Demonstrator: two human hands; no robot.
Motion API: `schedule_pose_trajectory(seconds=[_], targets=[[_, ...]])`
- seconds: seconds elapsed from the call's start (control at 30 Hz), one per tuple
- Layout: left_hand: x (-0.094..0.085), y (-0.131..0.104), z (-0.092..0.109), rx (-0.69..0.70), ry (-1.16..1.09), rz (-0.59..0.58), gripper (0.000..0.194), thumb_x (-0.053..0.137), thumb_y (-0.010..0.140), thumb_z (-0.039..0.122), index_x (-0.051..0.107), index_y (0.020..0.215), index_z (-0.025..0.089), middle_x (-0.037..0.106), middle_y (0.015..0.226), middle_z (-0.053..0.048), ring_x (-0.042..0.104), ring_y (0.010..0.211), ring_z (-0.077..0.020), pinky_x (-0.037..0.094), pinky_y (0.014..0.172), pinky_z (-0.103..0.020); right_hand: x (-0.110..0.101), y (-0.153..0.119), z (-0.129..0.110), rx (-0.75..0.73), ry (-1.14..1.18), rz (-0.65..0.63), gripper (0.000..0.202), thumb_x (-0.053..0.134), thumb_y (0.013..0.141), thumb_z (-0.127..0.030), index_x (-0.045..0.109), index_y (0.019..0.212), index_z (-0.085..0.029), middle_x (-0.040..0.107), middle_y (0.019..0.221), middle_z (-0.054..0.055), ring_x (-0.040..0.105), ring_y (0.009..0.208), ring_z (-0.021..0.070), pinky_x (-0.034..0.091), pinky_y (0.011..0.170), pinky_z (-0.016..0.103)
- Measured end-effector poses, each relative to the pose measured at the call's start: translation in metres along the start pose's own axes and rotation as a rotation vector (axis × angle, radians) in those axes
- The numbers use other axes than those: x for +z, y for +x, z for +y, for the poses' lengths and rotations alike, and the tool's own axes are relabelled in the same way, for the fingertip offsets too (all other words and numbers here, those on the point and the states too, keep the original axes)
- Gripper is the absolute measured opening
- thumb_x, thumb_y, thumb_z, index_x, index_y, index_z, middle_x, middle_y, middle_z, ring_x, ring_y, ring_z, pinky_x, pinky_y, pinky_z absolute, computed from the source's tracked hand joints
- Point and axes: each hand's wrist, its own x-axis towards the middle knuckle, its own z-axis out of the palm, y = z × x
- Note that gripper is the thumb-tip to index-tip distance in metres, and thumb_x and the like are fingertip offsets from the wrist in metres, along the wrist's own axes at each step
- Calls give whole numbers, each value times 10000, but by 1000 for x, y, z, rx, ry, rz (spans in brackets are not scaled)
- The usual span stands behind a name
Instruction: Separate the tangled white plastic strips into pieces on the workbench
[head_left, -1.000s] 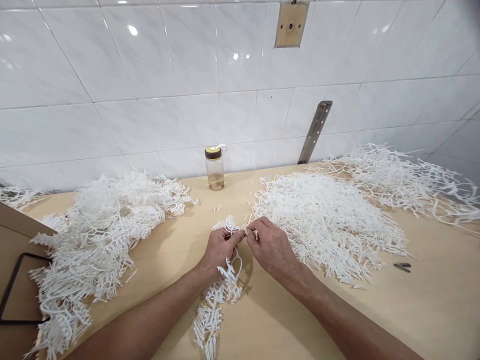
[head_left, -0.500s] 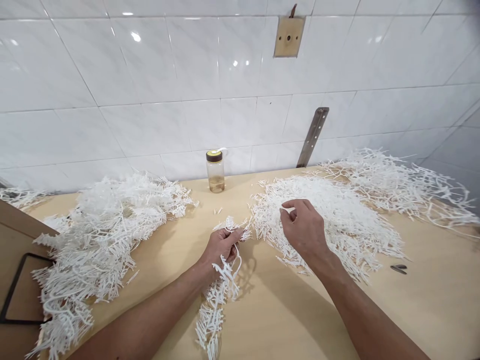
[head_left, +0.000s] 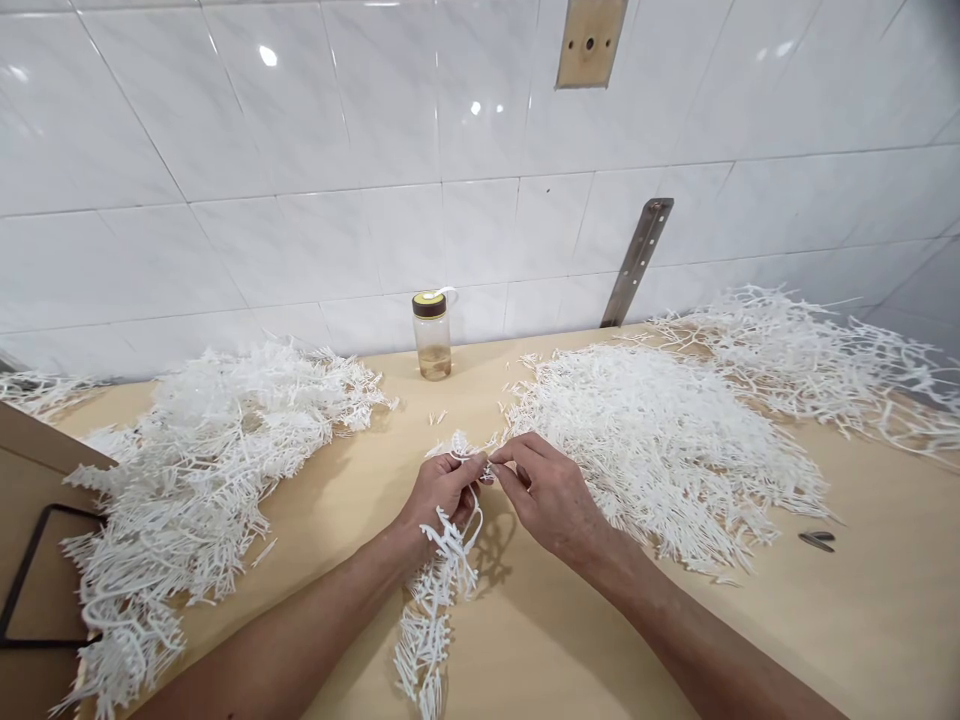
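Observation:
My left hand [head_left: 448,492] is closed around a white branched plastic strand [head_left: 442,560]. The strand's lower part hangs down past my wrist toward the near table edge, and a short bit sticks out above my fingers. Beside it, my right hand [head_left: 541,490] pinches thumb and forefinger together on the strand's tip, almost touching the left fingertips. Just what lies between those fingertips is too small to make out fully. To the right of my hands spreads a heap of short white plastic pieces [head_left: 675,450]. On the left is a tall pile of white branched strands [head_left: 202,470].
A bottle [head_left: 433,335] with a dark lid stands near the tiled wall. Thin bare white branches [head_left: 817,350] lie at the far right. A small metal tool [head_left: 817,541] rests on the table [head_left: 885,620]. At left is a brown box [head_left: 45,530] with a black handle.
My right hand has moved left from above the heap of pieces to the strand in my left hand and closed its fingertips there. My left hand keeps its hold. The view has shifted slightly.

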Motion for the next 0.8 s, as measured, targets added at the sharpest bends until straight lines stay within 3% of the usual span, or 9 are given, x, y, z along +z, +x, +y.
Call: schedule_pose_trajectory(seconds=[0.17, 0.33, 0.63, 0.8], targets=[[-1, -1, 1, 3, -2, 2, 476, 766, 617, 598, 592, 630, 154, 411, 330, 64, 304, 241, -57, 150, 294, -207, 1, -1, 0, -33, -46, -10, 115, 517, 921, -132, 608, 956, -192, 621, 976, 69, 611, 824, 171, 504, 713, 295], [6, -6, 5, 9, 2, 54, 474, 781, 599, 575, 512, 580, 184, 370, 317, 82, 278, 244, -57, 158, 296, -213, 6, -3, -2, -61, -177, -1, 122, 466, 953, -162, 578, 905, -175, 617, 940, 66, 586, 732, 154, 457, 629, 275], [9, -6, -3, 161, 167, 214, 348, 701, 699, 456, 511, 598, 183, 391, 391, 82, 327, 351, -65, 242, 387, -211, 21, -9, -3, 36, -339, -40, 150, 454, 930, -160, 562, 827, -174, 591, 814, 45, 533, 650, 151, 360, 566, 269], [7, -6, -3, 263, 271, 255, 303, 704, 681, 422, 583, 608, 154, 522, 536, 24, 443, 510, -103, 344, 493, -226, 26, -8, -8, 163, -267, -61, 132, 476, 869, -174, 522, 746, -191, 588, 733, 28, 517, 619, 150, 352, 562, 268]])
